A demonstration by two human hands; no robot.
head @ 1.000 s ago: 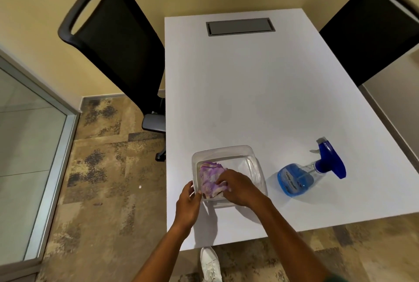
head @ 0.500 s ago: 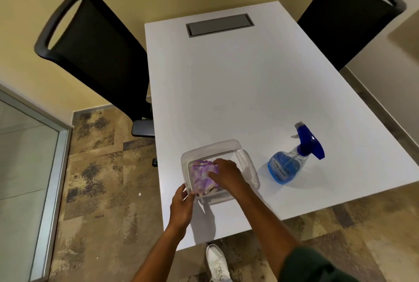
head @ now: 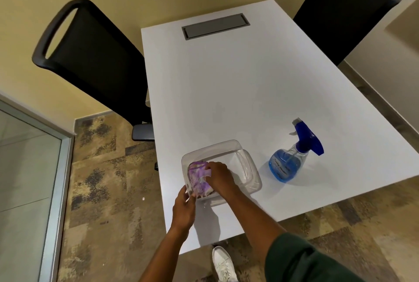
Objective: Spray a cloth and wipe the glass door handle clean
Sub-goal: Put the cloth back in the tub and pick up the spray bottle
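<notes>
The right hand (head: 218,176) is closed on the purple cloth (head: 198,177), which sits at the left end of a clear tub (head: 246,166) near the table's (head: 238,91) front edge. The left hand (head: 184,209) grips the tub's near rim. A blue spray bottle (head: 292,157) lies to the right, apart.

No text can be read anywhere in the view. The spray bottle (head: 286,165) standing on the white surface (head: 238,91) carries a label on its blue-filled body, with dark lettering that is too small and blurred to make out. The purple patterned cloth (head: 199,177) in the clear tub (head: 248,163) shows only a print, no words or numbers.
</notes>
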